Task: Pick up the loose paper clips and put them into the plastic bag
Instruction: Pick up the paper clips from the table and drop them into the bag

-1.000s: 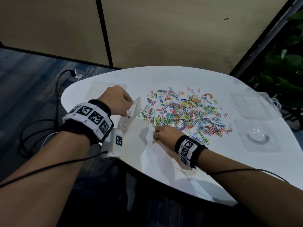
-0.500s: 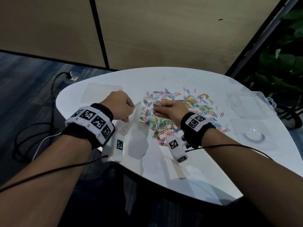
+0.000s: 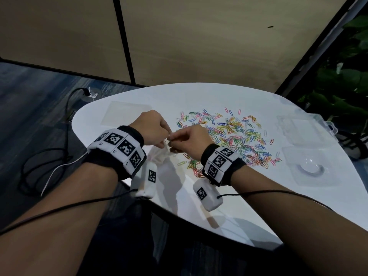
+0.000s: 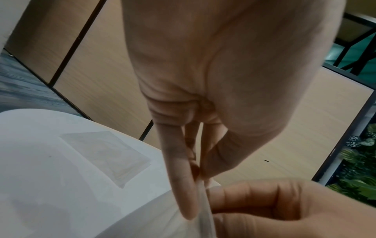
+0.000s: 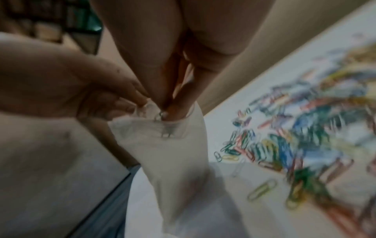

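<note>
A heap of coloured paper clips (image 3: 233, 136) lies spread over the white table (image 3: 199, 96). My left hand (image 3: 166, 137) pinches the rim of a clear plastic bag (image 3: 159, 156) and holds it upright near the table's left front edge. In the left wrist view the fingers (image 4: 181, 185) clamp the bag's rim (image 4: 203, 201). My right hand (image 3: 171, 142) meets it at the bag's mouth. In the right wrist view its fingertips (image 5: 173, 111) dip into the bag (image 5: 168, 153), pinching a paper clip (image 5: 159, 116). Another clip (image 5: 167, 134) shows inside the bag.
A second clear bag (image 3: 125, 114) lies flat at the table's far left. Clear plastic boxes (image 3: 304, 132) and a lid (image 3: 310, 170) sit at the right. Cables (image 3: 39, 166) trail on the floor to the left. A few stray clips (image 5: 262, 190) lie beside the bag.
My right hand picked up clips at the near edge of the heap, then carried them left to the bag's mouth. The left hand kept holding the bag.
</note>
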Action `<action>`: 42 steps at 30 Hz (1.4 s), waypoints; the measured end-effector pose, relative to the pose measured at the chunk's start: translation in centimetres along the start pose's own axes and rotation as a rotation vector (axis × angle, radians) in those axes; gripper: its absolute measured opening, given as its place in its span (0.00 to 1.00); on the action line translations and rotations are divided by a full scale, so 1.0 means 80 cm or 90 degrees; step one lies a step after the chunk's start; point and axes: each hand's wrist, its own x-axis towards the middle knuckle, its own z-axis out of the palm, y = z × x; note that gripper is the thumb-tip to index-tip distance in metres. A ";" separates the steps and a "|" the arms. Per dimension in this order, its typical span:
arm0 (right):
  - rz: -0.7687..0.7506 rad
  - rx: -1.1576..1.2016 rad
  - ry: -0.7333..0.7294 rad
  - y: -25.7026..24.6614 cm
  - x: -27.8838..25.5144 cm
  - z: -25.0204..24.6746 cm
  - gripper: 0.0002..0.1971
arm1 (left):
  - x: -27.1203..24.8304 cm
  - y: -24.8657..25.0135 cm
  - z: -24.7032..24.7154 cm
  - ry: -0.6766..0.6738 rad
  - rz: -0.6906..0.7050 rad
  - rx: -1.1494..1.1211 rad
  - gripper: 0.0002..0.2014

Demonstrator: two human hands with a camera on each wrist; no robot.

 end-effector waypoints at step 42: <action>0.111 0.220 0.085 0.002 -0.017 -0.097 0.09 | 0.000 0.003 0.006 -0.038 0.002 0.049 0.14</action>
